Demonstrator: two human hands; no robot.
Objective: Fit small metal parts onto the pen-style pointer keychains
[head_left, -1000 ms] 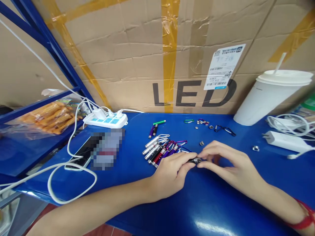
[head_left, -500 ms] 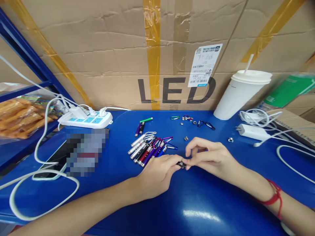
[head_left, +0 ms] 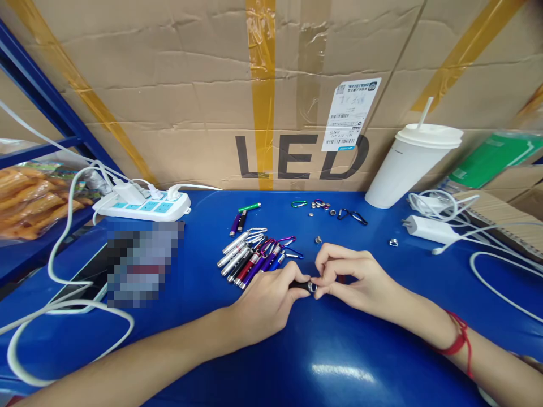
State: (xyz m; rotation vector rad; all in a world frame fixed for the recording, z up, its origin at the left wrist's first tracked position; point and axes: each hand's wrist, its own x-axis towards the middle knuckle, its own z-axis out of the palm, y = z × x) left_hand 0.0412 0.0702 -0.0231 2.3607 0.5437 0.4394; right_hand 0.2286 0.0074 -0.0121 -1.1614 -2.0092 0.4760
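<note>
My left hand (head_left: 265, 299) grips a small black keychain flashlight (head_left: 302, 285) low over the blue table (head_left: 339, 350). My right hand (head_left: 352, 277) pinches the flashlight's silver open end with thumb and fingertips. Just behind my left hand lies a fanned pile of keychain flashlights (head_left: 250, 257) in silver, red, purple and blue, with carabiner clips. A single small metal part (head_left: 318, 240) lies just beyond my right hand.
Loose metal parts and carabiners (head_left: 328, 209) lie near the cardboard box (head_left: 271, 102). A green flashlight (head_left: 250, 207) lies nearby. A white lidded cup (head_left: 409, 167) stands at right beside a white charger (head_left: 424, 229). A power strip (head_left: 146, 206) and a phone (head_left: 85, 280) are at left.
The view has swung right and settled. My hands stay joined on the flashlight; my right fingers have curled tighter onto its end.
</note>
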